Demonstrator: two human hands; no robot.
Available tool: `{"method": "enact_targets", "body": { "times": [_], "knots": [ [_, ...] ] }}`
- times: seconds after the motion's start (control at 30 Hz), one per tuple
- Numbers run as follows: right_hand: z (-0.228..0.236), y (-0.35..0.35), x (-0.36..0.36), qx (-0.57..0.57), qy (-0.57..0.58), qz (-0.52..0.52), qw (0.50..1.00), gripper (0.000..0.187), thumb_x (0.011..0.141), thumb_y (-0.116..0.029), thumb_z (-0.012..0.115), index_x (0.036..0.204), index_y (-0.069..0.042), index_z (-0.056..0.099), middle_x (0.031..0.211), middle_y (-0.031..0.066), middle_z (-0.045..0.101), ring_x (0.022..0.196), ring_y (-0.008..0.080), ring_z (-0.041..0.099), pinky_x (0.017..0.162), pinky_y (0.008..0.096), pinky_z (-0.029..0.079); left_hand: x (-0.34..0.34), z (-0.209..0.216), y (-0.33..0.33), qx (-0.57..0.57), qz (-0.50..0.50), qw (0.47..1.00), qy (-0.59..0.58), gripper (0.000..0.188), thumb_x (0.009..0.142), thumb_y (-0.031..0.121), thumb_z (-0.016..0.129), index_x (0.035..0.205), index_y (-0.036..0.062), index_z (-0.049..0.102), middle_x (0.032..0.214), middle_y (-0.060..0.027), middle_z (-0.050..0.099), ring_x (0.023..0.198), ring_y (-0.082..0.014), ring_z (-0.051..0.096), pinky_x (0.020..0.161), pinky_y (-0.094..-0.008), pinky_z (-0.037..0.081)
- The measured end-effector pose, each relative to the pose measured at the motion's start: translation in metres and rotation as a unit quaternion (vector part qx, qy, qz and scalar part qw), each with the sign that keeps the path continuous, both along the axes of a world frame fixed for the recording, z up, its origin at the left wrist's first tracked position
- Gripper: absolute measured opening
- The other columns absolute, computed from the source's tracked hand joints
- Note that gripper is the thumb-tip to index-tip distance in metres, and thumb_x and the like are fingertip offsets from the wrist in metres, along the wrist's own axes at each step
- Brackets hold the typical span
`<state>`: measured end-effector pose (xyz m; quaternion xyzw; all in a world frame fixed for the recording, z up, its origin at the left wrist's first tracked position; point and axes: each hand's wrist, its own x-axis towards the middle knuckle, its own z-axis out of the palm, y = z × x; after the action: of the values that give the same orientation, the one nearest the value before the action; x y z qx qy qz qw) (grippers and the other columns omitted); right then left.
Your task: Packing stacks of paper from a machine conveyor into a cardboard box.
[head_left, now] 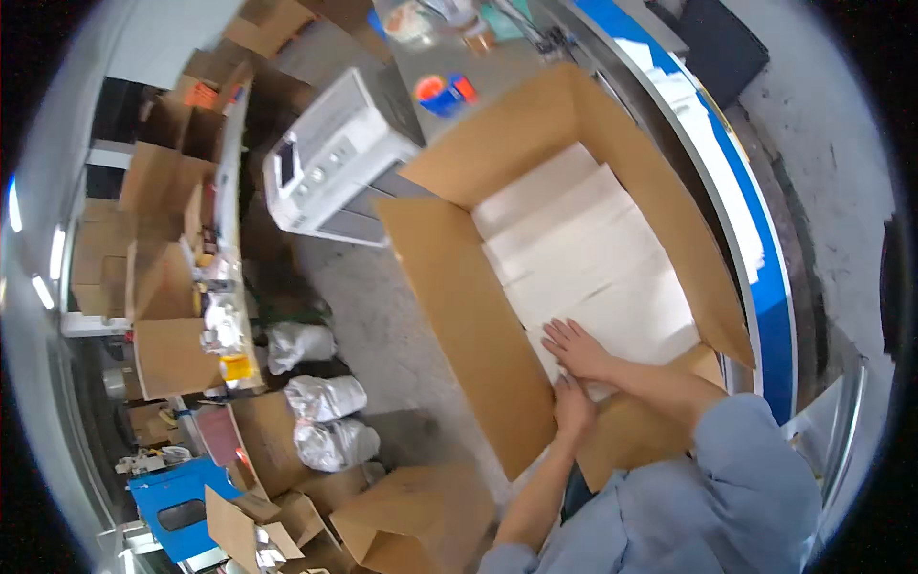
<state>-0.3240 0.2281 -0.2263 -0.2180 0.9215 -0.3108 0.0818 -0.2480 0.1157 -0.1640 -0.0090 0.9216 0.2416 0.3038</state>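
A large open cardboard box (469, 354) stands before me with its flaps raised. White, paper-like flat pieces (602, 258) lie in overlapping rows inside it; I cannot make out whether they are sheets or packets. My right hand (579, 352) rests flat on the near left part of the white layer, fingers spread and holding nothing. Just nearer to me, my left hand (576, 409) touches the near left edge of the layer beside the box wall. Its fingers look stretched out, though some are partly hidden.
To the right of the box runs a blue-edged work surface (775, 306). A tape dispenser (445, 94) sits on the grey table beyond. Left of the box are a white machine (335, 153), silvery wrapped bundles (325, 397) on the floor and an open carton (411, 512).
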Motion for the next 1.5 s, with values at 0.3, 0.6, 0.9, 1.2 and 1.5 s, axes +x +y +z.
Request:
{"method": "enact_targets", "body": {
  "times": [0.3, 0.6, 0.9, 1.2, 1.5],
  "knots": [
    [0.053, 0.091, 0.056, 0.162, -0.025, -0.113, 0.980, 0.059, 0.086, -0.030, 0.068, 0.138, -0.008, 0.050, 0.151, 0.0194, 0.038, 0.141, 0.0375, 0.034, 0.114, 0.0515, 0.030, 0.075, 0.028, -0.035, 0.091, -0.115, 0.982, 0.116, 0.048, 0.092, 0.023, 0.055, 0.131, -0.0057, 0.049, 0.117, -0.0285, 0.057, 0.107, -0.0455, 0.056, 0.093, -0.0503, 0.049],
    [0.117, 0.108, 0.201, -0.097, -0.168, -0.411, 0.891, 0.050, 0.086, -0.035, 0.071, 0.122, -0.002, 0.063, 0.101, 0.0152, 0.069, 0.092, 0.0253, 0.067, 0.082, 0.0379, 0.054, 0.117, 0.106, -0.054, 0.249, -0.170, 0.938, 0.172, 0.041, 0.097, 0.025, 0.054, 0.127, -0.0034, 0.055, 0.119, -0.0272, 0.062, 0.109, -0.0407, 0.061, 0.094, -0.0457, 0.049],
    [0.227, 0.040, 0.409, -0.139, -0.042, -0.527, 0.838, 0.044, 0.092, -0.039, 0.063, 0.119, -0.005, 0.064, 0.091, 0.0165, 0.070, 0.082, 0.0360, 0.067, 0.074, 0.0442, 0.053, 0.179, 0.160, 0.012, 0.449, -0.272, 0.850, -0.042, 0.035, 0.101, 0.019, 0.059, 0.127, -0.0027, 0.057, 0.109, -0.0076, 0.064, 0.097, -0.0140, 0.060, 0.086, -0.0282, 0.050],
    [0.280, 0.013, 0.618, -0.122, 0.025, -0.697, 0.707, 0.041, 0.092, -0.032, 0.064, 0.121, -0.003, 0.063, 0.102, 0.0209, 0.069, 0.093, 0.0375, 0.066, 0.082, 0.0453, 0.052, 0.325, 0.228, 0.119, 0.415, -0.411, 0.775, -0.242, 0.043, 0.103, 0.023, 0.054, 0.137, -0.0045, 0.049, 0.123, -0.0169, 0.063, 0.109, -0.0234, 0.063, 0.093, -0.0348, 0.052],
    [0.318, 0.026, 0.871, -0.046, 0.203, -0.842, 0.498, 0.041, 0.095, -0.033, 0.064, 0.120, -0.001, 0.065, 0.114, 0.0208, 0.068, 0.101, 0.0311, 0.069, 0.087, 0.0408, 0.055, 0.431, 0.222, 0.239, 0.541, -0.481, 0.686, -0.071, 0.047, 0.096, 0.017, 0.065, 0.137, -0.0009, 0.051, 0.122, -0.0128, 0.063, 0.107, -0.0205, 0.062, 0.088, -0.0339, 0.053]
  ]
}}
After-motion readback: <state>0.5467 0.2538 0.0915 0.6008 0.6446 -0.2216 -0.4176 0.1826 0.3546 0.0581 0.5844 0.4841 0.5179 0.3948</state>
